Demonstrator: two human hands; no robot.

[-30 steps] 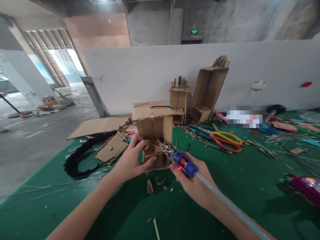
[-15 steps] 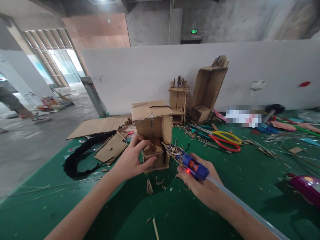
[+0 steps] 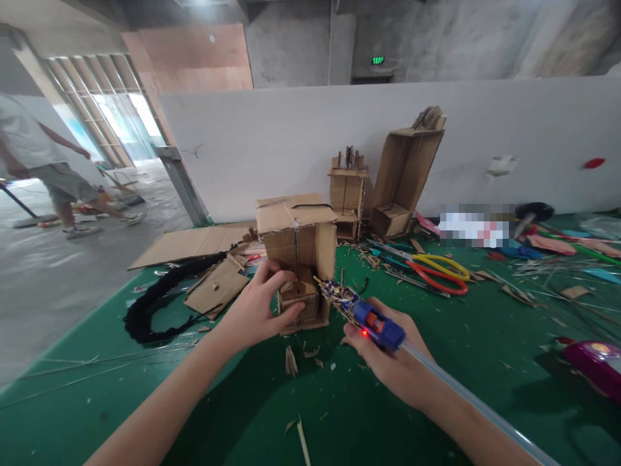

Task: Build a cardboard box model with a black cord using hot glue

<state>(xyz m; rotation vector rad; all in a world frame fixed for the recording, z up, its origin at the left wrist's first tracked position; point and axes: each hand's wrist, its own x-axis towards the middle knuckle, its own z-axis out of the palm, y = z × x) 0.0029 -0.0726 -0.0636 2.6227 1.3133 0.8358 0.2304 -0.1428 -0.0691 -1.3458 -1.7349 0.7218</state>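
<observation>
A cardboard box model (image 3: 324, 249) with an open front stands upright on the green table. Inside its lower part sits a small cardboard block (image 3: 303, 304), with a thin dark cord running up from it to the roof. My left hand (image 3: 264, 301) grips this block, thumb across its front and fingers at its left and top. In my right hand (image 3: 392, 349) is a blue glue gun (image 3: 381, 323), its red light lit and a clear glue stick out of the back. Cardboard scraps cling around its nozzle, whose tip is at the model's right side.
Two more cardboard models (image 3: 347, 188) stand by the white partition. Scissors with red and yellow handles (image 3: 439, 272) lie on the right, a purple tool (image 3: 594, 366) at the right edge. Black yarn (image 3: 145, 317) and cardboard sheets (image 3: 194, 243) lie left. A person (image 3: 53, 162) walks beyond.
Both hands, the glue gun and the cardboard model keep nearly the same places. The person at the far left has come further into view, moving right.
</observation>
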